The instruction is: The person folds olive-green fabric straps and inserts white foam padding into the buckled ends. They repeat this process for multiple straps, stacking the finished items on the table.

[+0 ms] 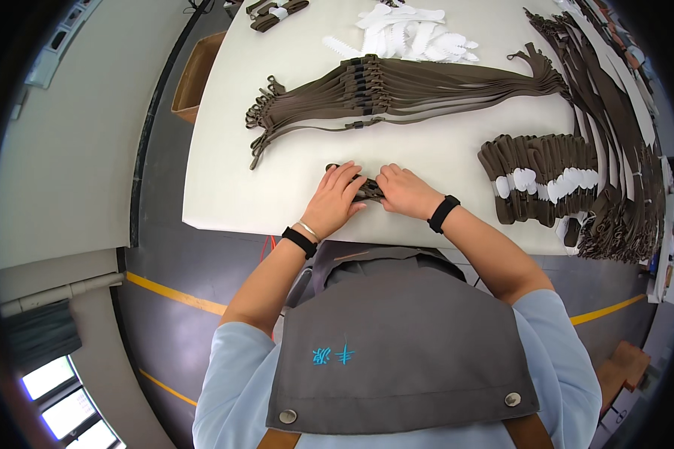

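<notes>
Near the table's front edge, a dark brown strap, folded into a short bundle, lies between my hands. My left hand holds its left part, fingers over the top and thumb at the near side. My right hand is closed on its right end, with the fingers curled in. Part of the bundle is hidden under both hands. Just beyond, a row of long brown straps with dark buckles lies stretched across the table, one strap slightly apart on the near side.
On the right sit several folded strap bundles wrapped with white bands. More long straps hang along the table's right edge. White paper bands are heaped at the back, beside another bundle. A brown box stands left of the white table.
</notes>
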The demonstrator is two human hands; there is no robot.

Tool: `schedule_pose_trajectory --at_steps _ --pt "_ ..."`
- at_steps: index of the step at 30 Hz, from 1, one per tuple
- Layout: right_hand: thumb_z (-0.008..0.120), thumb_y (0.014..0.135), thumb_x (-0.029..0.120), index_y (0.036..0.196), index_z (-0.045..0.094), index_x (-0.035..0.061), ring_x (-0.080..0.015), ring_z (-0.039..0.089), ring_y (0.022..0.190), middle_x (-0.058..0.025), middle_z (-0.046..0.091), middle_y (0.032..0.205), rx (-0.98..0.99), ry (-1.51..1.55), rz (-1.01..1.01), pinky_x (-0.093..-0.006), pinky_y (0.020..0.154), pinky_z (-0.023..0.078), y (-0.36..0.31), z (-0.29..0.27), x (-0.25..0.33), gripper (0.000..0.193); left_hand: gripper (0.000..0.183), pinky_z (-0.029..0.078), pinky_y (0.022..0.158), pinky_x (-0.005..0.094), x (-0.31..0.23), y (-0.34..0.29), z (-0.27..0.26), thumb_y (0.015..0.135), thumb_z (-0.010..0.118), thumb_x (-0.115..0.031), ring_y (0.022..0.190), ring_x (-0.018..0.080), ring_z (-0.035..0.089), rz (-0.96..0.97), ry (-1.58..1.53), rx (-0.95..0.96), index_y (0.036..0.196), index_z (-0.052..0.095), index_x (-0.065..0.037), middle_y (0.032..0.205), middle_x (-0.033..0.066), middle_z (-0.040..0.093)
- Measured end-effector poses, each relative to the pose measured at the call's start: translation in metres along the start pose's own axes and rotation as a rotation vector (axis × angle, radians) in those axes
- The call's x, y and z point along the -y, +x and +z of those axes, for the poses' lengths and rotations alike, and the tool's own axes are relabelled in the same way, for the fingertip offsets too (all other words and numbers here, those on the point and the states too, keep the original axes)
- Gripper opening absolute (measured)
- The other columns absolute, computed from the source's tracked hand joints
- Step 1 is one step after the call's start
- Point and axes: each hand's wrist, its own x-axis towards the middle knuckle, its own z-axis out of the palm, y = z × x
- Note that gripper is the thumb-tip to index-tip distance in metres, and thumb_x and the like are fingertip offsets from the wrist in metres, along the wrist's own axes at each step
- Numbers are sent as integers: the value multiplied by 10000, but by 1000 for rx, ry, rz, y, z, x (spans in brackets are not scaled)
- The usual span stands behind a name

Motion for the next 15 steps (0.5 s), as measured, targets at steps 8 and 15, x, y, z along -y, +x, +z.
schedule_pose_trajectory --at_steps 8,15 --pt "632 817 138 1156 558 -30 -260 521 1004 -121 549 1033 -171 -175 158 -356 793 430 -11 8 33 386 154 451 719 384 4 -5 -8 788 713 -113 797 254 571 -111 46 -113 899 609 -85 855 50 580" --pt "649 871 233 1196 535 -24 -251 509 1005 -105 543 1042 -200 -150 89 -350 827 416 -13 8 23 429 110 466 669 391 14 -3 2 778 715 -92 737 274 586 -177 36 -150 805 611 -67 791 67 579"
